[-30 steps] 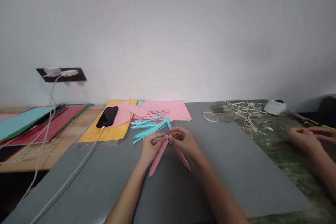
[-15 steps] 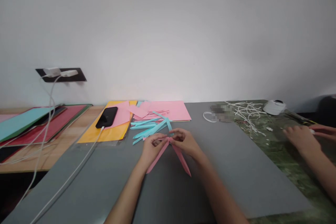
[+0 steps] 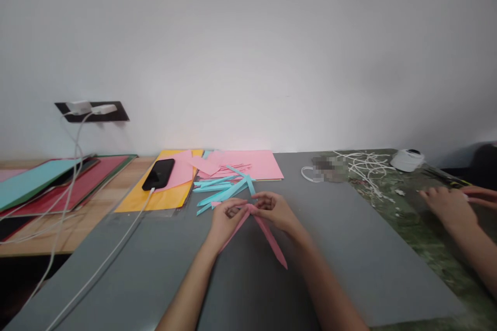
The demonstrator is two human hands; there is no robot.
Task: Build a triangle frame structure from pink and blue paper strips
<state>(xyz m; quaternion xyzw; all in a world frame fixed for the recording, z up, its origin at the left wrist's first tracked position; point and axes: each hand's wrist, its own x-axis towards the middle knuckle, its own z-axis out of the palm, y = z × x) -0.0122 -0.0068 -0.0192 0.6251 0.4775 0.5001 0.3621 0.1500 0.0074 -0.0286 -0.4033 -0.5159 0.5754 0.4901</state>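
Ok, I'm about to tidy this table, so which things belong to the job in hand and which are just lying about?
In the job:
pink paper, pinched by left hand and right hand
probably blue strips and pink sheets, close by

Lying about, it seems:
phone
plugged-in cable
white strings, nearer another person's hand
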